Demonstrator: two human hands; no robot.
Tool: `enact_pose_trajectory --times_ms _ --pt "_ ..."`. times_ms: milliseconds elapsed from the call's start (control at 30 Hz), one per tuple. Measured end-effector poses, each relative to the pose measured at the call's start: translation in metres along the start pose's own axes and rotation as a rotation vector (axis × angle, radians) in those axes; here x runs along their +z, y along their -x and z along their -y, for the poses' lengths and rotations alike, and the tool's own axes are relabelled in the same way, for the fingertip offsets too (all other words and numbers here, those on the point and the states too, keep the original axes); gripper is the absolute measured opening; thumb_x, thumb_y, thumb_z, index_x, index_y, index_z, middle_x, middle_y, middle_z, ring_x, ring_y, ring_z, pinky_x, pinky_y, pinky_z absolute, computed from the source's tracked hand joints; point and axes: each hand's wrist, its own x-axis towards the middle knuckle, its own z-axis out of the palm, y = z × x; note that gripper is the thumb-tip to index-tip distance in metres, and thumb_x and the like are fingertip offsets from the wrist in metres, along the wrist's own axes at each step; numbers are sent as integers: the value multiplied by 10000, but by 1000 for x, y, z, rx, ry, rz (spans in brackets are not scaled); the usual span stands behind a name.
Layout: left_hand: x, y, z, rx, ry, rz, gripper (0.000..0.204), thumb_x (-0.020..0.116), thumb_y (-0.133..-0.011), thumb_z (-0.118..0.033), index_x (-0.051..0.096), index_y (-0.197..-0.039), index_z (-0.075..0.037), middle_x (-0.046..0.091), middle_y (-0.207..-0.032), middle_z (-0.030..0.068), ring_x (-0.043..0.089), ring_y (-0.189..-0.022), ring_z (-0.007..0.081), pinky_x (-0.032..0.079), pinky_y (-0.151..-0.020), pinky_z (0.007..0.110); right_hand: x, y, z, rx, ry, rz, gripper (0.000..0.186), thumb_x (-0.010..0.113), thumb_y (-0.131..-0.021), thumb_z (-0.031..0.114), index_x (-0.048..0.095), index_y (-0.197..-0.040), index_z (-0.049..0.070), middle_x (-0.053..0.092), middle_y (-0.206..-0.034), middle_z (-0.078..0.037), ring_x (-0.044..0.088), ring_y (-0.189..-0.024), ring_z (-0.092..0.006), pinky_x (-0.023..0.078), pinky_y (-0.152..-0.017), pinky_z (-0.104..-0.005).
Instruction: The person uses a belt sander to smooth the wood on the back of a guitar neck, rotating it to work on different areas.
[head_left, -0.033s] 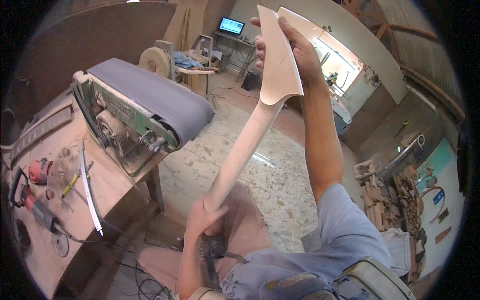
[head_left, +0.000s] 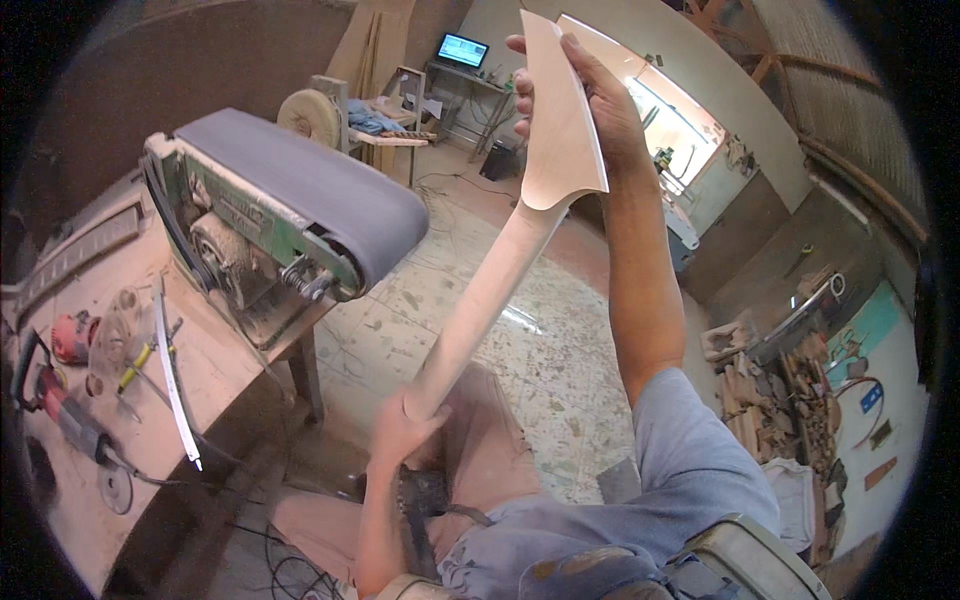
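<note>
Both my hands hold a pale bare-wood piece [head_left: 478, 300], a long round shaft that flares into a flat blade with a curved shoulder. It slants upward and away to the right in front of me. My left hand [head_left: 408, 432], slightly blurred, is wrapped round the shaft's lower end, above my thigh. Up at the blade, my right hand [head_left: 602, 95] grips with its thumb along the right edge. The right hand's fingertips show past the left edge, and its palm is hidden behind the wood. A green belt sander [head_left: 300, 195] stands left of the piece, apart from it.
The sander sits on a dusty workbench [head_left: 225, 385] at my left. On the bench lie a red angle grinder [head_left: 68, 405], a metal strip [head_left: 178, 385] and yellow-handled pliers [head_left: 135, 368]. Cables [head_left: 300, 575] coil below. Wood offcuts [head_left: 765, 410] are piled at right; a lit monitor [head_left: 462, 50] stands far back.
The surroundings have shifted very slightly in view. Both hands keep the same hold on the wooden piece.
</note>
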Motion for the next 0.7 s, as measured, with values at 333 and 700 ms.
enact_pose_trajectory --times_ms 333,700 --pt "8 -20 69 71 70 -41 419 826 -727 -295 658 -993 -18 697 -886 272 663 -881 502 536 -723 521 45 -11 -28 23 139 -129 534 474 -1080 433 575 -1321 -32 677 -988 -113 724 -826 -180 662 -692 -363" --pt "-4 -17 91 43 53 -9 433 820 -723 -271 654 -1035 -22 692 -906 291 657 -915 510 543 -736 536 64 -17 -46 34 104 -99 547 513 -1068 432 578 -1335 -40 675 -1047 -112 731 -818 -193 673 -687 -375"
